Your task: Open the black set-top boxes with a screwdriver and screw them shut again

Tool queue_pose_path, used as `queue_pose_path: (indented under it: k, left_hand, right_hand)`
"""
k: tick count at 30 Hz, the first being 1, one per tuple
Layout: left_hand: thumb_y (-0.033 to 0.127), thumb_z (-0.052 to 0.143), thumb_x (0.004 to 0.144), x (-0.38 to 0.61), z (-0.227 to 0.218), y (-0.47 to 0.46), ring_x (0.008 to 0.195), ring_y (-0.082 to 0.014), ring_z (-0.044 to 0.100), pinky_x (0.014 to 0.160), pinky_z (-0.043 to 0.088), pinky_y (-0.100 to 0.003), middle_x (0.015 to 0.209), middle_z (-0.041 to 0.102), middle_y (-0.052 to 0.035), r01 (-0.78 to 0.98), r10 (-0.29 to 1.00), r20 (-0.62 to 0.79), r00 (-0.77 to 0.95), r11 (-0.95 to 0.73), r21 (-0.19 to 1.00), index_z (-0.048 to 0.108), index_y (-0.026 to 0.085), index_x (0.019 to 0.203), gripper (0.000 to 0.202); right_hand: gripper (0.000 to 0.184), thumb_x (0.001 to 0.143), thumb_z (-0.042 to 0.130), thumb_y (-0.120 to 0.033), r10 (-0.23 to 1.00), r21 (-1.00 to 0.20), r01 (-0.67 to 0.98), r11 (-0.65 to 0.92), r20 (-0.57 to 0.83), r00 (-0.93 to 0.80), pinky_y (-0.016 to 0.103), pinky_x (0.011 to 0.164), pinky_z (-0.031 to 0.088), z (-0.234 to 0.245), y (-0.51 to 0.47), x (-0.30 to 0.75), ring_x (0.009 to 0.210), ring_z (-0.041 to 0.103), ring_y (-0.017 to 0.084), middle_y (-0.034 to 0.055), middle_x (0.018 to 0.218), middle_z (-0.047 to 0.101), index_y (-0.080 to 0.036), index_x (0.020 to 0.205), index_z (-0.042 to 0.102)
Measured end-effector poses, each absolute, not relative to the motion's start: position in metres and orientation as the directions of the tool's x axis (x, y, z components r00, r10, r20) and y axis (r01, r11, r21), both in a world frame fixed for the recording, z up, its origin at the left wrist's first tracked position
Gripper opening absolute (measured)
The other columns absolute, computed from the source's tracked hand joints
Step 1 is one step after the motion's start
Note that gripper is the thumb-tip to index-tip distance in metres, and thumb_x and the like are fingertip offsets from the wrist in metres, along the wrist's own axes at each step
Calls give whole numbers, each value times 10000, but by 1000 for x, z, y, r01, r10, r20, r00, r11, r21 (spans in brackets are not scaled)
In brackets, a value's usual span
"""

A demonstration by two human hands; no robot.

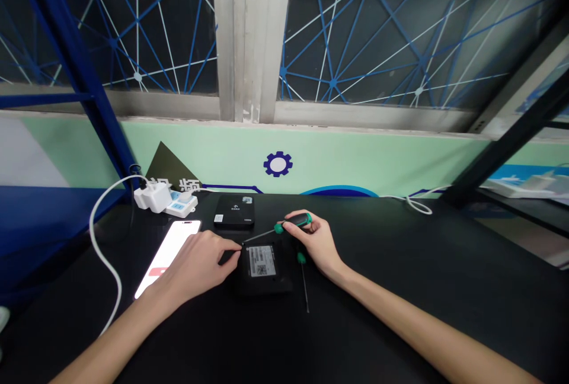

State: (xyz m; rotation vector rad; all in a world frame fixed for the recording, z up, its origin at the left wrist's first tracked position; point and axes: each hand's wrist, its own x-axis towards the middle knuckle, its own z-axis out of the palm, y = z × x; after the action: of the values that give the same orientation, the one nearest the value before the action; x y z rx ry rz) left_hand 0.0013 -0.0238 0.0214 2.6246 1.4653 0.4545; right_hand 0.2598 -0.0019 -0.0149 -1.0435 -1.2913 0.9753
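Observation:
A black box (pixel 284 286) with a white printed label lies on the dark table. My right hand (pixel 319 240) grips a screwdriver (pixel 299 222) with a green and black handle. Its thin shaft slants down to the left, the tip at the box's far left corner. At that same corner, the thumb and forefinger of my left hand (pixel 204 262) pinch together by the tip; whatever is between them is too small to make out. A second green-handled screwdriver (pixel 303 280) lies right of the box, its handle partly under my right hand.
Behind the labelled box sits another black box (pixel 234 211) with a small sticker. A phone (pixel 178 245) with a bright screen lies left, partly behind my left hand. Beyond it is a white power strip (pixel 181 203) with a plugged-in adapter (pixel 153 196) and a white cable (pixel 94 227).

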Motion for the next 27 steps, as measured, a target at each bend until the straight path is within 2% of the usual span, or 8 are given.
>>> queue_pose_path:
  k: [10, 21, 27]
  left_hand:
    - [339, 499, 928, 1, 22, -25, 483, -130, 529, 528, 306, -245, 507, 589, 31, 807, 846, 202, 493, -532, 256, 793, 264, 1008, 314]
    - [338, 507, 915, 2, 24, -25, 500, -147, 543, 533, 325, -251, 505, 568, 36, 839, 866, 199, 458, -495, 224, 780, 279, 1052, 311]
    - [333, 508, 916, 3, 25, -27, 500, -153, 545, 532, 330, -253, 500, 558, 40, 842, 867, 195, 459, -494, 217, 777, 282, 1062, 311]
  right_hand:
    - [374, 685, 845, -485, 966, -968, 12, 252, 252, 48, 320, 668, 556, -17, -1, 261, 720, 721, 237, 55, 756, 756, -187, 854, 696]
    - [360, 693, 846, -468, 967, -968, -24, 251, 249, 57, 263, 630, 548, -19, 0, 262, 682, 713, 197, 47, 756, 757, -177, 846, 701]
    - [360, 692, 842, -470, 970, -971, -15, 238, 236, 56, 277, 640, 549, -19, 1, 261, 692, 715, 207, 49, 761, 759, -180, 851, 700]
